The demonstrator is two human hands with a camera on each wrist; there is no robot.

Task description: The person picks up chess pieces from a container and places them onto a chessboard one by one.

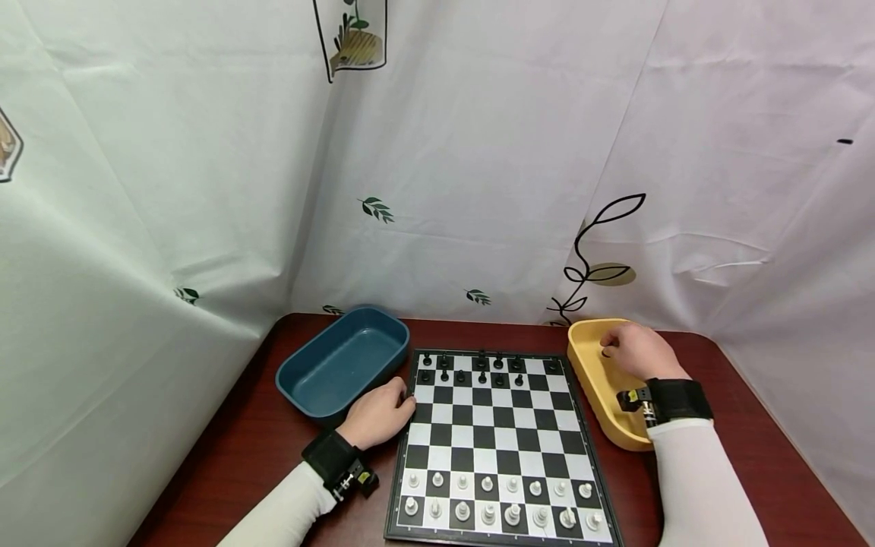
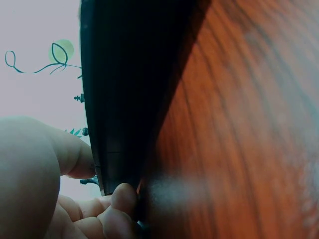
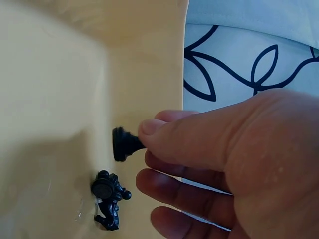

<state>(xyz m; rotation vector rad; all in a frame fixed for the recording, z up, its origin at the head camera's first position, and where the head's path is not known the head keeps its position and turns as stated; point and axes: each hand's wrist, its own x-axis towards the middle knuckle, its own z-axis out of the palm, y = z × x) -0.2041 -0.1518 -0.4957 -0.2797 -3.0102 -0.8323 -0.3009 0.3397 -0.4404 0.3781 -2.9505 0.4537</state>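
While the black chess piece (image 3: 123,144) sits pinched between thumb and fingers (image 3: 164,129) of the right hand (image 1: 636,351), it's hanging just over the floor of the yellow tray (image 1: 593,380), base pointing at the tray wall. Right below it a couple more dark pieces (image 3: 107,199) are lying on the tray bottom, one tipped on its side; can't really tell which pieces they are.

That tray sits just to the right of the chessboard (image 1: 499,448). Board has white pieces (image 1: 502,501) filling the two near rows and black pieces (image 1: 478,368) partly filling the two far rows.

Left hand (image 1: 376,414) rests at the board's left edge, fingers loosely curled against the rim, thumb on top, steadying it. Behind that hand there's a blue tray (image 1: 342,361). Everything's on a dark reddish wood tabletop (image 1: 225,456), white leaf-print curtain (image 1: 478,190) all round.
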